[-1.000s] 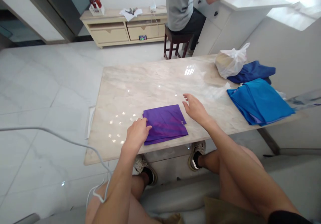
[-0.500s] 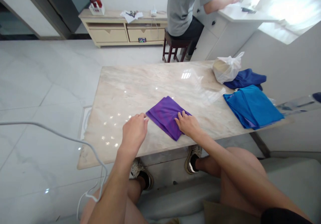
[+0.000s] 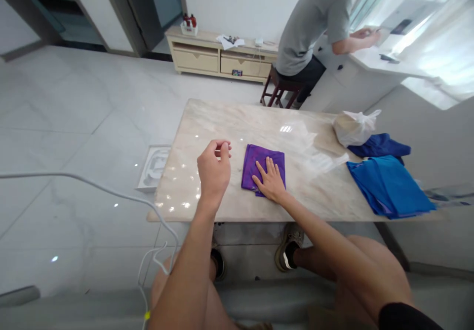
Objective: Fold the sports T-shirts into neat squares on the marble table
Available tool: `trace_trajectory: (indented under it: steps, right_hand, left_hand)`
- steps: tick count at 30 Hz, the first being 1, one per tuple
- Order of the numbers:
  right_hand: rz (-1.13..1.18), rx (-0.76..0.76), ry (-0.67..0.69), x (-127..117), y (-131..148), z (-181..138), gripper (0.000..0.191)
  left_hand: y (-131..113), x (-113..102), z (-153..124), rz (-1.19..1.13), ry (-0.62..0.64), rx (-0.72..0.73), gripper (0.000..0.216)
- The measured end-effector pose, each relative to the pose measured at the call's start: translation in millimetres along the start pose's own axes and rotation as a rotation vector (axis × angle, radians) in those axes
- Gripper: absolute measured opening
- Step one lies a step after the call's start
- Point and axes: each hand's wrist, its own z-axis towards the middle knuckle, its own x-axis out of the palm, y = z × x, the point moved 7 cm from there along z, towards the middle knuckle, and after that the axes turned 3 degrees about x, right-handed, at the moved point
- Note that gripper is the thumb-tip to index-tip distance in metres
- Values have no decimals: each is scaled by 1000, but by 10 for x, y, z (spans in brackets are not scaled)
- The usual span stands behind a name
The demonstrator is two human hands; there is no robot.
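A purple cloth, folded into a rough square, lies on the marble-patterned table. My right hand rests flat on it with the fingers spread. Just left of the cloth, my left hand is held apart from it, fingers loosely curled with gaps between them. Nothing shows in that hand.
Blue folded cloths, a darker blue cloth and a white plastic bag sit at the table's right end. A grey cable hangs at left. Beyond, a person sits on a stool.
The purple cloth now lies squarer to the table edge, where before it was turned cornerwise. My left hand has come away from its corner. My right hand has flattened out on top. The view has shifted.
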Motion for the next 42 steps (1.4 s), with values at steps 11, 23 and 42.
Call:
trace_trajectory:
  steps: [11, 23, 42]
  right_hand:
    - [114, -255, 63, 251, 2514, 1082, 76]
    - [145, -424, 283, -110, 2482, 1410, 90]
    - [166, 142, 272, -912, -1158, -573, 42]
  left_hand:
    - [815, -1391, 104, -966, -742, -351, 9]
    - [799, -1011, 206, -1285, -649, -629, 15]
    - [-495, 1775, -976, 472, 604, 509, 15]
